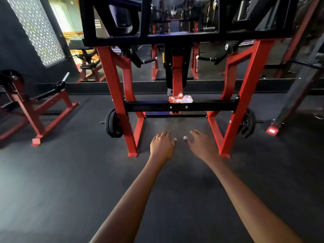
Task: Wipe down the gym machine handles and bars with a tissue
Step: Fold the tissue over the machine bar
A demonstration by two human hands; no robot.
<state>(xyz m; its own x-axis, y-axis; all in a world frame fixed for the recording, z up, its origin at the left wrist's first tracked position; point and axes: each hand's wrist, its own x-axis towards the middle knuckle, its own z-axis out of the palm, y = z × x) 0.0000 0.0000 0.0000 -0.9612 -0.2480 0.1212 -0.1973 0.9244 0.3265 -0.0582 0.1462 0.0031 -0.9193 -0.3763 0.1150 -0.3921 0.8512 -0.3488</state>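
Observation:
A red and black gym machine (121, 95) stands in front of me. A red and white tissue pack (180, 99) lies on its low black crossbar (149, 106). Two black handles, one on the left (149, 61) and one on the right (206, 58), stick out higher up. My left hand (162, 145) and my right hand (201, 146) reach forward side by side over the floor, palms down, fingers straight, holding nothing. Both hands are below and short of the crossbar and the pack.
Black weight plates sit low on the machine's left side (113, 123) and right side (248, 125). Another red machine (36, 109) stands at the left, and a red and grey frame (287, 102) at the right. A mirror wall (175, 23) is behind. Dark rubber floor (70, 181) lies around me.

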